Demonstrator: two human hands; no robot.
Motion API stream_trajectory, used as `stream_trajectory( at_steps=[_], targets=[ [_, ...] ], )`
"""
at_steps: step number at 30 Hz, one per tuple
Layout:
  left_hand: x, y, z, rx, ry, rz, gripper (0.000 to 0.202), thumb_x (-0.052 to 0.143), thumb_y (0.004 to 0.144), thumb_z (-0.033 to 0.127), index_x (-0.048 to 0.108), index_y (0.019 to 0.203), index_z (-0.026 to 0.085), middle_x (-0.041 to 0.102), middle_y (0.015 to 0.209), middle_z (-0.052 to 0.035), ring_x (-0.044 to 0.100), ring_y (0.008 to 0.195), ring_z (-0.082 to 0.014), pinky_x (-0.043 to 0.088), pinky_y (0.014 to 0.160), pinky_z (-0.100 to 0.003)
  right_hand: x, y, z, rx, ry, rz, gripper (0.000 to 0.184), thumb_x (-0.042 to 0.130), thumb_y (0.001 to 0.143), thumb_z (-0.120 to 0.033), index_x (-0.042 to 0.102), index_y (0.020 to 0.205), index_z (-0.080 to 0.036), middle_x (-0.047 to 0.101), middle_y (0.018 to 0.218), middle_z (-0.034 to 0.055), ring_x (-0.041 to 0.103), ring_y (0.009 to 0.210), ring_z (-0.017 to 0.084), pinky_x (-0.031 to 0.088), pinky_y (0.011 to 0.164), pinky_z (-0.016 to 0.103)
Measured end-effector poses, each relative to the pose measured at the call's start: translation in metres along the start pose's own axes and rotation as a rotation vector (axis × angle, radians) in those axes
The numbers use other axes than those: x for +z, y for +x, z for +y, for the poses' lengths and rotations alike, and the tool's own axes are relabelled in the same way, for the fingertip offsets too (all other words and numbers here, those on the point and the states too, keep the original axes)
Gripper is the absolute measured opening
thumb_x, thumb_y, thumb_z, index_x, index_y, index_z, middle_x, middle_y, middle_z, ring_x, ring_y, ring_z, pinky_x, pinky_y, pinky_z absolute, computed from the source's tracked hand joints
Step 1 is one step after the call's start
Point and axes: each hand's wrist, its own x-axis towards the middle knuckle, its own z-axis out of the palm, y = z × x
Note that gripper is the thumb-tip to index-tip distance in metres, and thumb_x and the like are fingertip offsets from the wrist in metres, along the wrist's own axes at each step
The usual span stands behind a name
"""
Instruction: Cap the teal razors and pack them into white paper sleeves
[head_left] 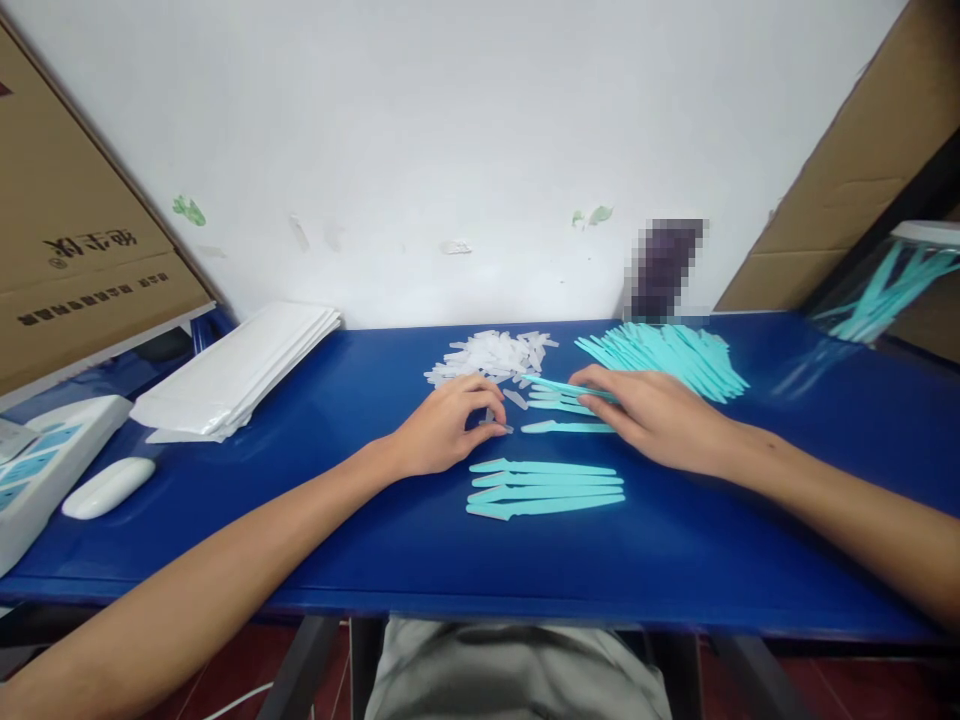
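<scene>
My left hand is closed in a pinch on a small translucent blade cap, near the front of a heap of such caps. A loose cap lies between my hands. Between thumb and fingers, my right hand grips a teal eyebrow razor, its blade end pointing left. Beneath that hand are a few more razors, partly hidden, and a single razor just in front of them. Closer to me, several razors lie side by side in a row, blade ends left.
A big pile of teal razors lies at the back right. White bags are stacked at the left, beside a white computer mouse and a white device. A clear container with razors stands far right. Cardboard flanks both sides.
</scene>
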Motion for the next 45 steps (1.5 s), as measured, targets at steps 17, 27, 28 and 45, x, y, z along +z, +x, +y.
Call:
stream_trajectory(
  at_steps=[17, 27, 28, 45],
  targets=[
    [-0.007, -0.002, -0.012, -0.009, -0.033, 0.049, 0.011, 0.061, 0.093, 0.021, 0.069, 0.086, 0.018, 0.071, 0.106, -0.0068, 0.069, 0.085, -0.0154, 0.056, 0.079, -0.029, 0.003, -0.001, 0.0, -0.172, -0.062, 0.005, 0.038, 0.035, 0.103, -0.031, 0.065, 0.123, -0.02, 0.071, 0.102, 0.01, 0.068, 0.085, 0.022, 0.047, 0.067, 0.031],
    [-0.008, -0.002, 0.001, -0.106, -0.269, 0.008, 0.013, 0.072, 0.084, 0.019, 0.068, 0.095, 0.014, 0.075, 0.09, -0.0056, 0.072, 0.081, -0.0151, 0.059, 0.079, -0.027, 0.001, -0.002, -0.012, -0.256, -0.167, -0.031, 0.039, 0.041, 0.101, -0.021, 0.061, 0.134, -0.025, 0.07, 0.091, 0.0066, 0.062, 0.064, 0.016, 0.03, 0.052, 0.024],
    [-0.008, -0.002, 0.0, -0.107, -0.269, 0.009, 0.012, 0.073, 0.084, 0.019, 0.068, 0.094, 0.014, 0.075, 0.09, -0.0055, 0.072, 0.081, -0.0151, 0.059, 0.079, -0.027, 0.001, -0.002, -0.013, -0.261, -0.174, -0.031, 0.039, 0.041, 0.1, -0.021, 0.062, 0.133, -0.025, 0.07, 0.09, 0.0063, 0.061, 0.063, 0.015, 0.028, 0.051, 0.024],
    [-0.005, -0.001, -0.004, -0.048, -0.244, 0.008, 0.008, 0.069, 0.087, 0.023, 0.069, 0.092, 0.016, 0.074, 0.088, -0.0034, 0.069, 0.077, -0.0135, 0.057, 0.075, -0.025, 0.002, 0.003, -0.025, -0.251, -0.252, -0.046, 0.04, 0.039, 0.098, -0.018, 0.066, 0.127, -0.024, 0.065, 0.085, 0.0049, 0.039, 0.045, 0.009, 0.016, 0.046, 0.028]
  ],
)
